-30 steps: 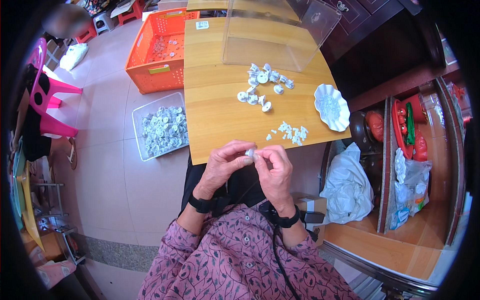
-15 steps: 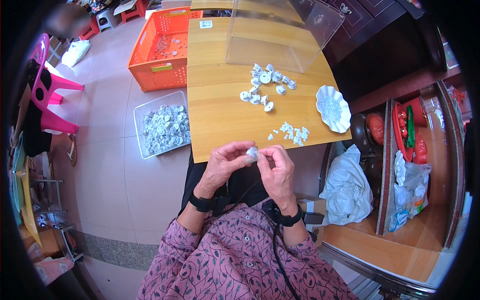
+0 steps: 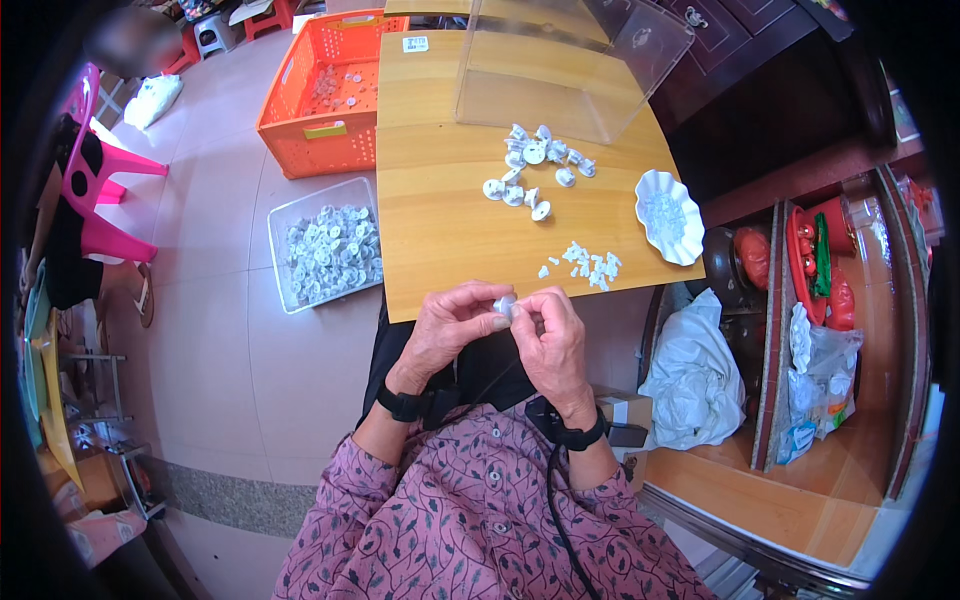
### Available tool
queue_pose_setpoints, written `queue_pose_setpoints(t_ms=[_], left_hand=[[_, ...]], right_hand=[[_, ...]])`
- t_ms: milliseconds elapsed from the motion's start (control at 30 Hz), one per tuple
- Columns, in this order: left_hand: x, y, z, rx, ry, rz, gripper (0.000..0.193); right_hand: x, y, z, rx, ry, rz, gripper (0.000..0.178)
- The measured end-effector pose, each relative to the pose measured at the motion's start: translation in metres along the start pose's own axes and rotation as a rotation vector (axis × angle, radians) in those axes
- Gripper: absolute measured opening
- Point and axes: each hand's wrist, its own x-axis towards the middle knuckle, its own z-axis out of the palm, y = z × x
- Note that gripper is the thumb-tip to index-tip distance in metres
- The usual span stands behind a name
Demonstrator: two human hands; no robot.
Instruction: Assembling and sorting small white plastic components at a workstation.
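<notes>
Your two hands pinch one small white plastic part point(image 3: 507, 306).
Left hand point(image 3: 452, 328) and right hand point(image 3: 553, 340) fingers grasp it together, just off the wooden worktop point(image 3: 450, 220) edge.

Open tabletop ahead of the hands, clutter toward the far and right side

The wooden table point(image 3: 450, 220) lies bare along its left half and near edge. A cluster of white round parts point(image 3: 530, 170) sits mid-table, small white pieces point(image 3: 590, 265) nearer the right, a white scalloped dish point(image 3: 668, 215) at the right edge. A clear plastic box point(image 3: 565, 65) blocks the far end
</notes>
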Motion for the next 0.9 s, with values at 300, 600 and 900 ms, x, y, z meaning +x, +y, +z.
queue_pose_setpoints(t_ms=[300,600,900], left_hand=[[0.0,-0.0007,0.0017,0.011,-0.005,0.05,0.032],[-0.0009,0.001,0.0024,0.019,-0.008,0.061,0.032],[-0.0008,0.0022,0.0023,-0.082,0.035,-0.01,0.032]], right_hand=[[-0.001,-0.0011,0.001,-0.015,0.033,-0.024,0.011],[-0.0006,-0.0056,-0.001,-0.037,0.012,-0.066,0.009],[-0.0013,-0.0041,-0.0013,0.197,0.011,0.163,0.007]])
